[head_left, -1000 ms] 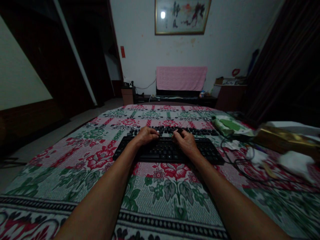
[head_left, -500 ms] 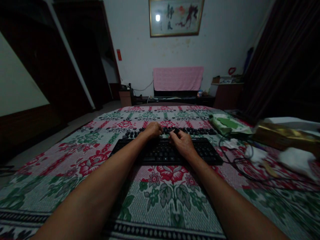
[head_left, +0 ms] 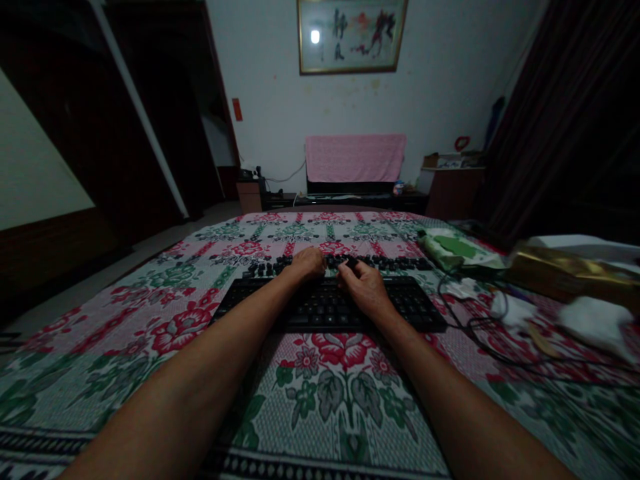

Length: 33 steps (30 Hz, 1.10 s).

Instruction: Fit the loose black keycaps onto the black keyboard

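Note:
A black keyboard [head_left: 330, 310] lies on the flowered tablecloth, some of its upper part hidden by my hands. Just behind it runs a row of loose black keycaps [head_left: 390, 262]. My left hand [head_left: 309, 263] is at the keyboard's far edge by this row, its fingers curled down and closed; what they hold, if anything, is hidden. Over the upper middle of the keyboard, my right hand [head_left: 365, 285] is closed in a pinch, thumb against fingers. A small dark thing shows at its fingertips, too dim to name for certain.
To the right lie a green tissue pack [head_left: 457, 250], a gold box [head_left: 565, 270], crumpled white tissue [head_left: 595, 320] and black cable [head_left: 480, 340]. The patterned tablecloth [head_left: 345, 400] covers the table. Beyond stands a low cabinet with a pink cloth [head_left: 355, 159] above it.
My left hand has shifted slightly, its fingers tucked lower and more out of sight. The right hand keeps its pinch in nearly the same place.

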Available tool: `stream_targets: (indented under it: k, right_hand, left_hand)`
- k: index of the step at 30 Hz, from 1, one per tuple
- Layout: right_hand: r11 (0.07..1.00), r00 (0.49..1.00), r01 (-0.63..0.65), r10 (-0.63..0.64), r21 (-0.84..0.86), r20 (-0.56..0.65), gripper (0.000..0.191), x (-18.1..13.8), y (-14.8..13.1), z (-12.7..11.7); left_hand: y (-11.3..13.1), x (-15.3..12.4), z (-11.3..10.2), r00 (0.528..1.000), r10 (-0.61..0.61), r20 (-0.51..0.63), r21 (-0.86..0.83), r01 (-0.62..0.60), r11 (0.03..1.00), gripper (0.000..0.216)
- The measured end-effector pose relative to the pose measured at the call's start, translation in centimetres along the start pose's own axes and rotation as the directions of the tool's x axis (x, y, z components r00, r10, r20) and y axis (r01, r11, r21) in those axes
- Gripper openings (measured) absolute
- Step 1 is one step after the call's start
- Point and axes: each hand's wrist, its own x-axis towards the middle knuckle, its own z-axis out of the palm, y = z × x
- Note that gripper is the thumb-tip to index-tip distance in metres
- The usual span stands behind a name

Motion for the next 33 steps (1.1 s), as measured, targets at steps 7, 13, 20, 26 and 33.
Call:
stream_targets:
  k: [7,13,20,26,33]
  right_hand:
    - [1.000,1.000,0.009,-0.009,-0.013,-0.005,0.030,0.1,0.2,0.0]
    - [1.000,1.000,-0.022,0.022,0.021,0.013,0.030,0.0,0.0,0.0]
    - [0.999,0.998,-0.019,0.018,0.029,0.053,0.030,0.0,-0.1,-0.2]
    - [0.996,0.974,0.047,-0.063,0.082,0.217,0.028,-0.4,-0.7,-0.4]
    - [0.981,0.921,0.191,-0.170,-0.024,0.352,0.027,-0.8,-1.4,-0.2]
  left_hand:
    - [-0.1,0.0,0.4,0.998,-0.052,-0.045,0.030,0.054,0.998,0.026]
    - [-1.1,-1.5,-0.8,0.987,-0.038,-0.158,-0.052,0.030,0.998,0.028]
    - [-3.0,-6.0,0.0,0.983,-0.095,-0.160,-0.102,0.080,0.992,0.029]
    - [-2.8,-7.4,0.8,0.974,-0.059,-0.217,-0.052,0.049,0.997,0.030]
    - [-3.1,-7.3,1.1,0.976,-0.026,-0.215,-0.023,0.021,1.000,0.031]
